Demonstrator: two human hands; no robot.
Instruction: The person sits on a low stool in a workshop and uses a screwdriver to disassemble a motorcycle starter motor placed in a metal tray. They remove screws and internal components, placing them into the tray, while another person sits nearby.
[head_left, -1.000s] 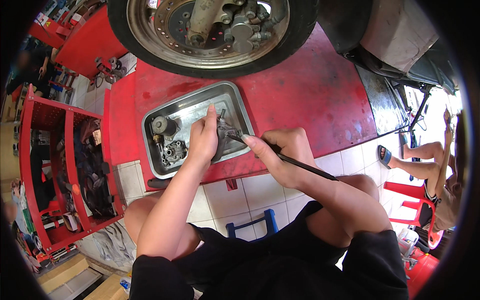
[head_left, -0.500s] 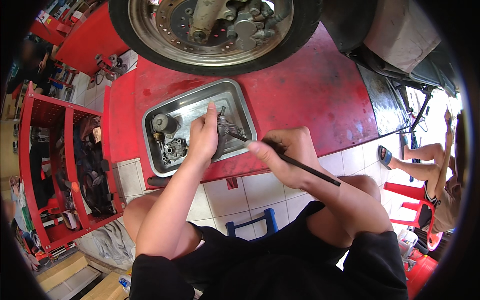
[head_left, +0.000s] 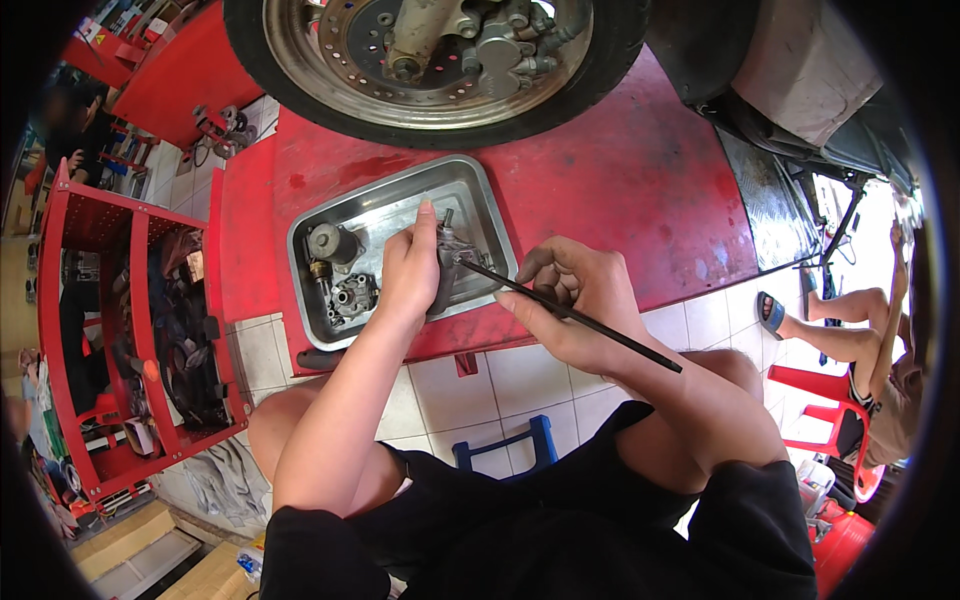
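Observation:
My left hand (head_left: 408,272) is closed around a small grey metal engine part (head_left: 455,246) with a short stub on top, holding it over the metal tray (head_left: 497,207). Most of the part's left side is hidden by that hand. A long, thin black rod-shaped tool (head_left: 610,334) lies across my right hand (head_left: 580,300), whose thumb and curled fingers grip it. The tool's far tip meets the face of the metal part. Left of my left hand, the tray holds a cylindrical motor-like piece (head_left: 332,243), a brass-coloured fitting (head_left: 319,270) and a round metal housing (head_left: 355,295).
The tray stands on a red lift table (head_left: 620,200). Beyond it is a scooter wheel (head_left: 440,125) with brake disc and caliper. A red tool cart (head_left: 140,330) stands left, a blue stool (head_left: 540,440) below. At right, another person sits on a red chair (head_left: 815,410).
My right hand's fingers have spread slightly and shifted on the black tool, whose tip stays at the metal part. My left hand keeps its hold. The whole view has shifted slightly.

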